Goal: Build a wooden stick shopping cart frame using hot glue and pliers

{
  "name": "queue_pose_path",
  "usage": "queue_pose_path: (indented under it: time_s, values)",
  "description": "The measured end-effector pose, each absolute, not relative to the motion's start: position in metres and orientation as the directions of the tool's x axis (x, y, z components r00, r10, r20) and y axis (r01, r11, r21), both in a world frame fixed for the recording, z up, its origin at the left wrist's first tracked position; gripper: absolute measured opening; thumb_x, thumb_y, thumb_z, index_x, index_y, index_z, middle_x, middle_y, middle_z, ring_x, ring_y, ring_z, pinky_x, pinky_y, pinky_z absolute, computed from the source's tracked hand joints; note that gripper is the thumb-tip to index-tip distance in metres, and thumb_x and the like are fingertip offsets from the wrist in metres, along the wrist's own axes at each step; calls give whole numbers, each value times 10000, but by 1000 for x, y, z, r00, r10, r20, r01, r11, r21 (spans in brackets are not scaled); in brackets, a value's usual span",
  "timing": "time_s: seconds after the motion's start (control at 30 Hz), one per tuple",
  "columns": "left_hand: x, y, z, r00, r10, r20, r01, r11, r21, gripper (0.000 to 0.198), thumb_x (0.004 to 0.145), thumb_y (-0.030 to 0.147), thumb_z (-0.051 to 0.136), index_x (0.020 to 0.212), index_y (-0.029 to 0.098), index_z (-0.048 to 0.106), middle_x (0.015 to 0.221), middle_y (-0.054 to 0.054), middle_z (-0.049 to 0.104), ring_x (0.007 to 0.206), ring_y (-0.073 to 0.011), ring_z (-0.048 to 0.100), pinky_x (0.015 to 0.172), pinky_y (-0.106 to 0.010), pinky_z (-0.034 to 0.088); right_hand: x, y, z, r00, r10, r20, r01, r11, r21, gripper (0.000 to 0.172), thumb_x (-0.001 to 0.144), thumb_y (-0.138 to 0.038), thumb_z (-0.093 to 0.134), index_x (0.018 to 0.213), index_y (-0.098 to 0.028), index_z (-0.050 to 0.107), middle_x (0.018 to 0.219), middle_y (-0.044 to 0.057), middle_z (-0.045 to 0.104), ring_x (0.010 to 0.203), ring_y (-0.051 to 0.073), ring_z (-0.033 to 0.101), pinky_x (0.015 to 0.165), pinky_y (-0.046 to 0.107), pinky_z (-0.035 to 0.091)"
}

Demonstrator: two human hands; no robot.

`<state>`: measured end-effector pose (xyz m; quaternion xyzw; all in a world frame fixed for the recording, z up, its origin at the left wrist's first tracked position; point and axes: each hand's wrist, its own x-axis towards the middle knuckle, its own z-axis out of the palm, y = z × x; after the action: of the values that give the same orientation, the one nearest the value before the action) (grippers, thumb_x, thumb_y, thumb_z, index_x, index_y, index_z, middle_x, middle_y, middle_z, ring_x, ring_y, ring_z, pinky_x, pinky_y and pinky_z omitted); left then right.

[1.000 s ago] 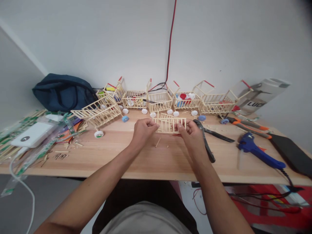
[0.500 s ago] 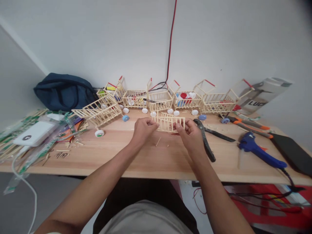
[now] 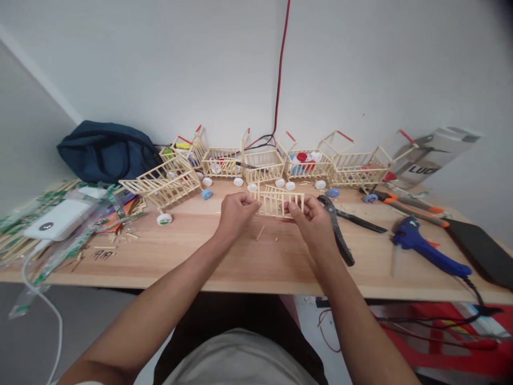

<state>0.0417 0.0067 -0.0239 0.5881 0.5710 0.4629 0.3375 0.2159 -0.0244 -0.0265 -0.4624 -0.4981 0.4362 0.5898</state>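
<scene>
Both my hands hold a small lattice panel [image 3: 279, 203] of thin wooden sticks just above the wooden table [image 3: 248, 256], near its middle. My left hand [image 3: 234, 214] is closed, pinching the panel's left end. My right hand [image 3: 315, 222] is closed on its right end, fingers curled around the lower corner. A loose short stick [image 3: 260, 233] lies on the table just below the panel, between my hands.
A row of stick-built miniature carts [image 3: 260, 163] with bottle-cap wheels lines the back wall; one cart [image 3: 164, 184] lies tipped at left. Black pliers [image 3: 339, 227], orange-handled cutters [image 3: 409, 204] and a blue glue gun [image 3: 427, 248] lie right. A dark bag [image 3: 106, 149] and stick packets [image 3: 60, 224] crowd the left.
My hands and the panel have shifted slightly up and away from me; my right fingers have re-gripped the panel's right end. Nothing else on the table moved.
</scene>
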Motion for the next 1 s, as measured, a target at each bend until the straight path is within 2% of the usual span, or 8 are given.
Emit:
queue_pose_path:
  time_s: [0.5,0.7,0.87,1.0]
  values:
    - [42,9,-28,-81,983,165,382,-123,916,192,653,317,668,579,150,608,513,36,510,505,-102,433,502,-222,293,217,-23,-30,105,985,140,-57,146,-988,286,737,-447,690,871,-220,579,852,22,719,884,204,688,652,328,612]
    - [35,6,-23,-91,989,117,301,-85,950,190,623,320,685,577,151,612,490,37,505,481,-97,419,483,-220,295,219,-20,-38,99,993,61,-46,66,-997,264,743,-432,680,860,-213,589,824,27,717,784,181,685,652,320,598]
    - [23,2,-17,-23,997,72,270,-63,961,143,608,277,676,577,146,627,544,11,580,498,-94,449,484,-217,314,223,-17,-47,70,997,19,9,19,-1000,254,744,-421,683,844,-209,585,821,29,719,724,168,670,649,306,567]
    - [13,0,-13,20,998,56,293,-59,954,129,610,265,672,580,146,636,542,18,568,493,-87,431,476,-213,301,230,-14,-54,46,999,22,156,15,-988,234,773,-436,639,818,-209,602,763,16,707,621,154,632,549,271,507]
